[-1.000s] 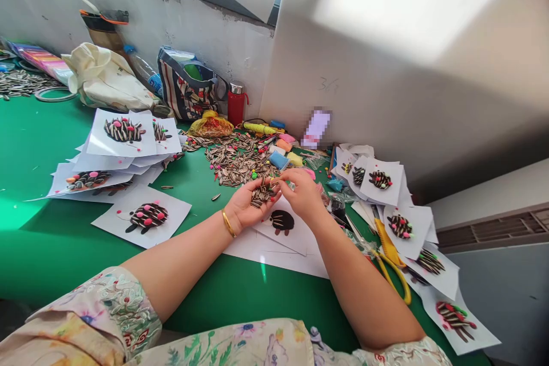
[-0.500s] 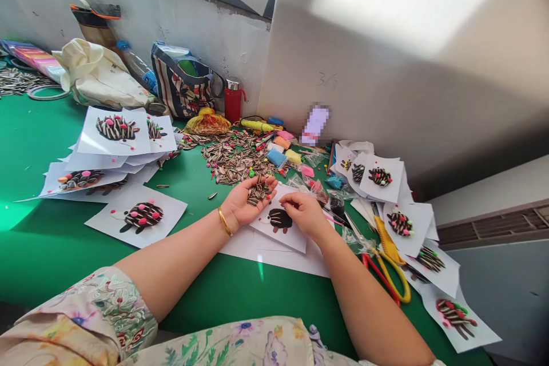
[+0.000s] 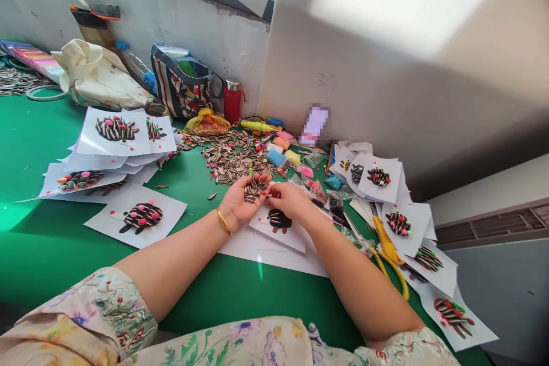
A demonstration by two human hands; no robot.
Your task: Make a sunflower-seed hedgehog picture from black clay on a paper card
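My left hand (image 3: 242, 200), palm up and cupped, holds a small heap of striped sunflower seeds (image 3: 255, 187). At its fingertips is my right hand (image 3: 289, 200), thumb and fingers pinched together beside the heap; whatever is between them is too small to make out. Below both hands lies a white card (image 3: 295, 240) with a dark hedgehog shape (image 3: 279, 218), which has brown feet, a thin snout line and several seeds on its body. The right hand partly covers this card. A larger white sheet (image 3: 240, 251) is under it on the green table.
Loose sunflower seeds (image 3: 234, 154) and coloured clay packets (image 3: 277, 158) lie behind the hands. Finished hedgehog cards are stacked at left (image 3: 118, 137) and right (image 3: 381, 177). Yellow-handled scissors (image 3: 397, 274) rest by my right forearm. A red bottle (image 3: 232, 102) and striped bag (image 3: 180, 86) stand by the wall.
My right hand has moved left from above the hedgehog card to the edge of my left palm. My left hand, still holding the seeds, has shifted slightly left.
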